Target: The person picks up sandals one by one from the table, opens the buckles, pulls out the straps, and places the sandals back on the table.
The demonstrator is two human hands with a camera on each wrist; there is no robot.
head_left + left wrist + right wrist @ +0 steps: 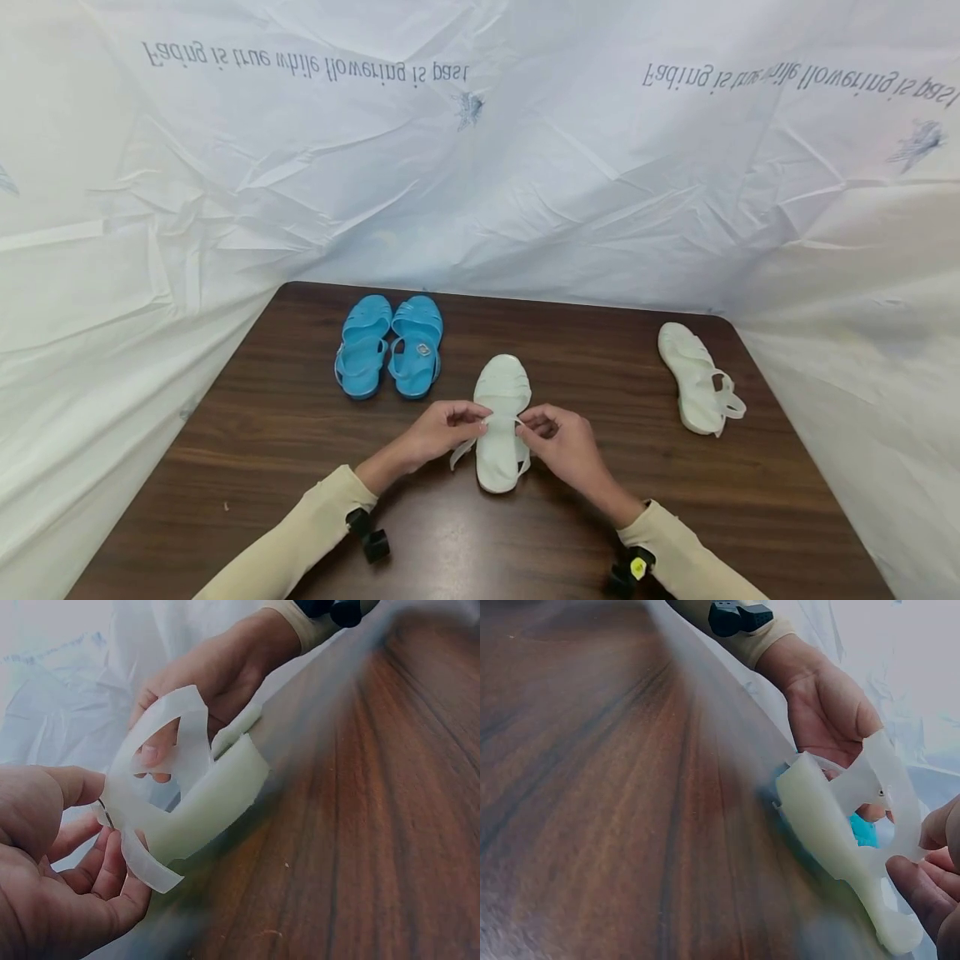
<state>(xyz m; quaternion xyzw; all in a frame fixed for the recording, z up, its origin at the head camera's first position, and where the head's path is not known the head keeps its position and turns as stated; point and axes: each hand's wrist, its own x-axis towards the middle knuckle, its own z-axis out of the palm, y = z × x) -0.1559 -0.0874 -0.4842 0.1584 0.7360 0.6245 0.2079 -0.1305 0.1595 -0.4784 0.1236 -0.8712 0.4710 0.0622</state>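
A white sandal (498, 465) stands on the table, its toe pointing away from me. My left hand (442, 432) pinches its ankle strap on the left side, by a thin metal buckle (106, 813). A loose strap end (152, 864) hangs below those fingers. From the right, my right hand (564, 442) pinches the strap between thumb and fingers. The strap (905, 796) spans the sandal between both hands, as the right wrist view shows. Some of the right fingers are cut off by that view's edge.
On the dark wooden table (300, 467), a blue sandal (362, 367) lies beside its blue mate (412, 367) at the back left. Another white sandal (693, 392) lies at the right, its strap unfastened or loose. White printed sheeting (480, 192) surrounds the table.
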